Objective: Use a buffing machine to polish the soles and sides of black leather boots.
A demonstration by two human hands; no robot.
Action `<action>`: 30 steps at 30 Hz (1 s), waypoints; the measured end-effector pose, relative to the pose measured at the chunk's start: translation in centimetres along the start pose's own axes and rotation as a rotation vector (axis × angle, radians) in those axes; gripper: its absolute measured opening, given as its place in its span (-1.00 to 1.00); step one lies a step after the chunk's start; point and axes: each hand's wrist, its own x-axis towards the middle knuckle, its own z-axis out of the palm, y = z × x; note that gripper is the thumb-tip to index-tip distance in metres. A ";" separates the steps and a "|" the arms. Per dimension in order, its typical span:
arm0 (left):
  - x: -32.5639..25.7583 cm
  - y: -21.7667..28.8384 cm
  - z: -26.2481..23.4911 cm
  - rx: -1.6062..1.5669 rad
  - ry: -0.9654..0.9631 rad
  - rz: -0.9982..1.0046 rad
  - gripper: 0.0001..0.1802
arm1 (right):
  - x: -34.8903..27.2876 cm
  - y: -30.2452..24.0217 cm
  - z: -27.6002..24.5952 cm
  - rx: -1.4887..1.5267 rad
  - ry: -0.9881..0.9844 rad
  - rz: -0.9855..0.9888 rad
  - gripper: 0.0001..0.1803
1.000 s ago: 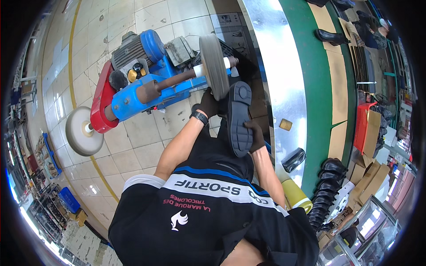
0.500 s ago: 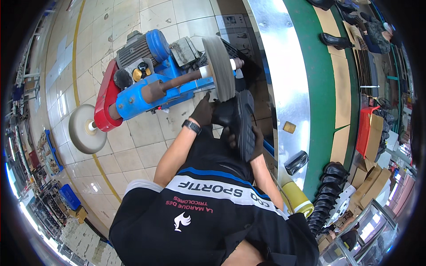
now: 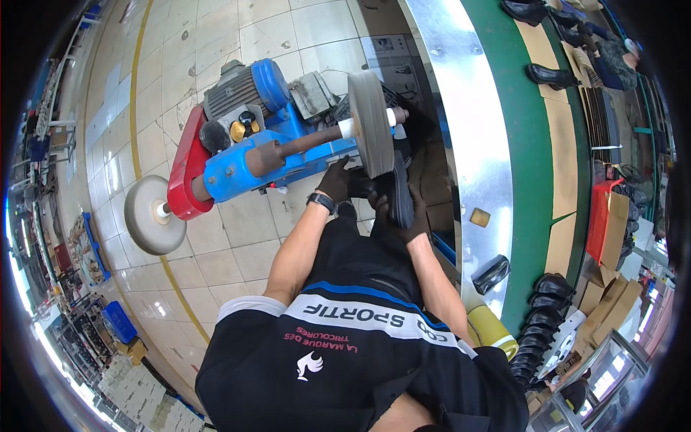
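Note:
A black leather shoe [image 3: 401, 200] is held against the lower edge of a grey buffing wheel [image 3: 374, 126], which looks blurred as if spinning. My right hand [image 3: 409, 225], in a dark glove, wraps round the shoe from the right, its fingers curling over near the sole. My left hand [image 3: 335, 181], also gloved and with a watch above it, grips the shoe's upper from the left. Part of the upper lies hidden behind the wheel and my fingers. The wheel sits on the shaft of a blue grinding machine [image 3: 248, 157].
A pale second wheel [image 3: 152, 216] is at the machine's left end, beside a red guard [image 3: 186, 169]. To the right runs a metal-edged bench [image 3: 481, 155] with a small tan block [image 3: 480, 217] and a dark shiny object [image 3: 491, 274]. Black shoes [image 3: 540, 320] line up beyond.
The shoe has turned, so less of its treaded sole faces me, and it sits closer in under the wheel. Both hands keep hold. The whole view has shifted slightly.

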 end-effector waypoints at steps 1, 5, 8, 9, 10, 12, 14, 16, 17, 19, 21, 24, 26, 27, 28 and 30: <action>-0.1 1.1 -0.1 -0.083 0.013 -0.118 -0.51 | 0.5 -0.4 -0.6 0.074 0.036 0.009 -0.26; -1.5 -0.5 -3.6 0.033 0.018 -0.330 -0.59 | 3.1 -0.8 -1.4 0.238 0.050 0.094 -0.31; 0.7 1.4 -2.6 0.176 -0.052 -0.255 -0.58 | 4.2 -2.8 -3.7 0.251 0.063 -0.010 -0.39; 1.2 1.0 -3.2 0.499 -0.146 -0.290 -0.59 | 4.5 -3.3 -3.9 0.217 0.004 -0.014 -0.43; 1.4 0.5 -4.0 0.824 -0.237 -0.316 -0.60 | 4.8 -4.0 -4.3 0.181 -0.054 -0.016 -0.47; -2.0 -2.6 -7.7 1.032 -0.127 -0.406 -0.62 | 7.5 -4.8 -6.1 0.096 -0.021 0.024 -0.50; -1.1 -2.5 -5.7 1.008 -0.268 -0.551 -0.61 | 4.2 -6.4 -5.5 -0.610 0.501 0.077 -0.51; -1.5 -0.9 -2.9 0.903 -0.315 -0.626 -0.65 | 0.8 -6.2 -4.8 -0.917 0.813 -0.251 -0.46; -1.6 0.6 -0.4 0.860 -0.286 -0.470 -0.68 | -2.4 -7.4 -5.4 -1.271 0.668 -0.448 -0.43; -2.0 4.3 3.2 0.809 -0.198 -0.533 -0.67 | -7.4 -5.1 -1.1 -1.660 0.542 -0.616 -0.32; -0.9 7.6 6.5 0.666 -0.147 -0.507 -0.72 | -12.0 -3.0 3.1 -1.789 0.678 -0.745 -0.27; 2.3 10.5 9.7 0.371 -0.156 -0.145 -0.60 | -17.6 -2.3 5.2 -1.670 0.969 -0.962 -0.30; 6.3 13.0 11.2 0.466 -0.359 -0.122 -0.56 | -20.8 -2.7 4.9 -1.598 0.975 -1.311 -0.35; 8.7 14.5 12.3 0.570 -0.507 -0.088 -0.51 | -22.1 -3.0 4.5 -1.444 0.977 -1.386 -0.41; 11.5 16.6 14.0 0.554 -0.560 -0.073 -0.51 | -23.4 -3.3 4.1 -1.292 0.970 -1.458 -0.47; 16.6 21.0 17.0 -0.821 -0.066 -0.971 -0.49 | -25.0 -4.1 4.2 -1.019 0.971 -1.528 -0.53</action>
